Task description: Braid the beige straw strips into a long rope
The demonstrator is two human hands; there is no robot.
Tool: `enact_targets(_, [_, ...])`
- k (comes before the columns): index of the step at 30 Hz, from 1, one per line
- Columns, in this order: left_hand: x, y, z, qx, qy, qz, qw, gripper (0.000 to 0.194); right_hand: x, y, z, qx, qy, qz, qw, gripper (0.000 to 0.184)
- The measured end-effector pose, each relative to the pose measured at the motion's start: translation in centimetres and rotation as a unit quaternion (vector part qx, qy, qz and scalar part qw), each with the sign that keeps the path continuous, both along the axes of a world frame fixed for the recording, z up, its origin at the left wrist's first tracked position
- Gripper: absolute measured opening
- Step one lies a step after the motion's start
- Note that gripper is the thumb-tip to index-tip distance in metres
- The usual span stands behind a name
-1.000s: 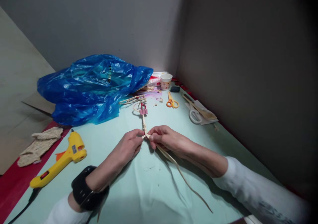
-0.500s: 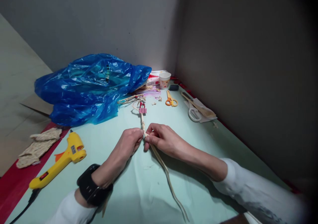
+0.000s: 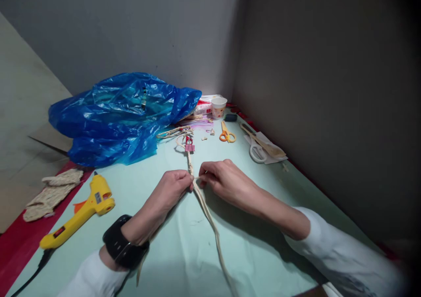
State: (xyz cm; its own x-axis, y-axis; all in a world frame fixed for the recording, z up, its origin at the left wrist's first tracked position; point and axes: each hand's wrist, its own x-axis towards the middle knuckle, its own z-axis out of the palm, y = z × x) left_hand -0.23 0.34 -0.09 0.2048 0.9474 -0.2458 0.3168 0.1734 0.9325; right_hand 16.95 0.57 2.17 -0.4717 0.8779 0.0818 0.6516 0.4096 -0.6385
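Note:
A pale braid point(image 3: 190, 160) of flat, straw-like strands runs toward me from a pink binder clip point(image 3: 190, 148). At its near end my left hand point(image 3: 173, 187) pinches the braid between thumb and forefinger. Just to the right, my right hand point(image 3: 225, 183) is closed on a short stretch of one strand, pulled sideways from the braid. Another long strand point(image 3: 210, 220) hangs from the pinch point and trails down the table toward me. A further strand end point(image 3: 138, 273) shows below my left wrist, which wears a black watch point(image 3: 125, 242).
A yellow glue gun point(image 3: 80, 213) and a woven piece point(image 3: 52, 196) lie left. Behind are a blue plastic bag point(image 3: 125, 117), loose strands point(image 3: 176, 132) and a paper cup point(image 3: 219, 108). Orange scissors point(image 3: 226, 133) and white-handled scissors point(image 3: 258, 152) lie to the right.
My right hand has let the long strand hang free and moved slightly right, now drawing a different strand out sideways. My left hand keeps its pinch at the braid.

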Motion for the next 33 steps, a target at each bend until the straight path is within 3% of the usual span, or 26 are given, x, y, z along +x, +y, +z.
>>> enact_targets(4, [-0.1,0.0,-0.6,0.021,-0.009,-0.003,1.000,0.027,-0.7,-1.0,0.1,0.044,-0.052,-0.071,0.995,0.020])
enact_targets(7, [0.0,-0.2,-0.8,0.033,-0.024,-0.005,0.999,0.032,-1.8,-2.1,-0.6,0.064,-0.059,-0.077,0.993,0.022])
enact_targets(11, [-0.3,-0.6,-0.6,0.014,-0.061,-0.011,0.998,0.032,-3.0,-3.5,-2.0,0.143,-0.132,-0.014,0.981,0.015])
enact_targets(14, [-0.8,-0.7,-0.2,-0.024,-0.121,-0.026,0.992,0.030,-3.3,-4.4,-2.8,0.221,-0.223,0.069,0.947,0.019])
enact_targets(16, [-1.0,-0.8,0.0,-0.049,-0.154,-0.040,0.986,0.027,-3.3,-4.6,-2.9,0.260,-0.258,0.115,0.923,0.023])
enact_targets(18, [-1.2,-0.8,0.1,-0.056,-0.159,-0.052,0.984,0.021,-2.9,-4.5,-2.5,0.267,-0.245,0.129,0.923,0.021])
enact_targets(20, [-1.3,-0.8,0.0,-0.047,-0.153,-0.057,0.985,0.018,-2.4,-4.0,-1.6,0.249,-0.178,0.090,0.948,0.018])
enact_targets(22, [-1.4,-0.8,-0.1,-0.031,-0.144,-0.059,0.987,0.020,-1.9,-2.9,-0.6,0.217,-0.079,-0.005,0.973,0.024])
enact_targets(24, [-1.3,-0.8,-0.2,-0.018,-0.131,-0.059,0.989,0.023,-1.4,-1.6,0.1,0.144,0.013,-0.073,0.987,0.026])
enact_targets(26, [-1.3,-0.8,-0.2,-0.011,-0.115,-0.063,0.991,0.021,-1.2,-0.4,0.1,-0.003,0.087,-0.034,0.996,0.026])
enact_targets(29, [-1.2,-0.8,0.0,-0.002,-0.082,-0.064,0.995,0.018,-1.5,0.8,-1.0,-0.201,0.161,0.050,0.965,0.030])
enact_targets(33, [-1.1,-0.6,0.2,0.036,-0.018,-0.060,0.997,0.024,-1.9,1.3,-2.2,-0.204,0.182,0.029,0.961,0.029])
